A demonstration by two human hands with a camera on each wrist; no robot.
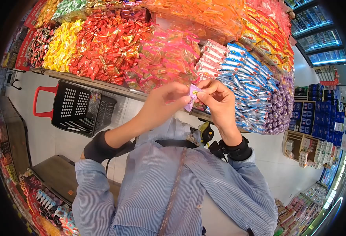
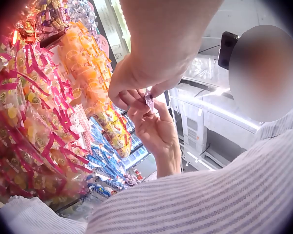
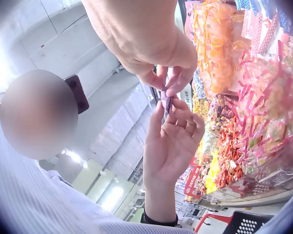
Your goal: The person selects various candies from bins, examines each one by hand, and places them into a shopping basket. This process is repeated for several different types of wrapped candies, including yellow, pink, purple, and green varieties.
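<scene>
A small purple-wrapped candy [image 1: 192,97] is held between both hands in front of the candy shelf. The left hand [image 1: 167,99] pinches its left side with thumb and fingers, and the right hand [image 1: 219,103] pinches its other side. In the left wrist view the purple wrapper [image 2: 149,101] shows between the left hand [image 2: 149,73] above and the right hand [image 2: 158,134] below. The right wrist view has the wrapper [image 3: 166,100] between the right hand [image 3: 151,44] above and the left hand [image 3: 171,146] below.
Piled candies in red wrappers [image 1: 106,47], pink-ribboned bags [image 1: 163,59] and blue-white packs [image 1: 245,78] fill the shelf beyond the hands. A black basket with a red handle [image 1: 43,101] stands at the left below the shelf edge. Blue goods [image 1: 326,118] are at the right.
</scene>
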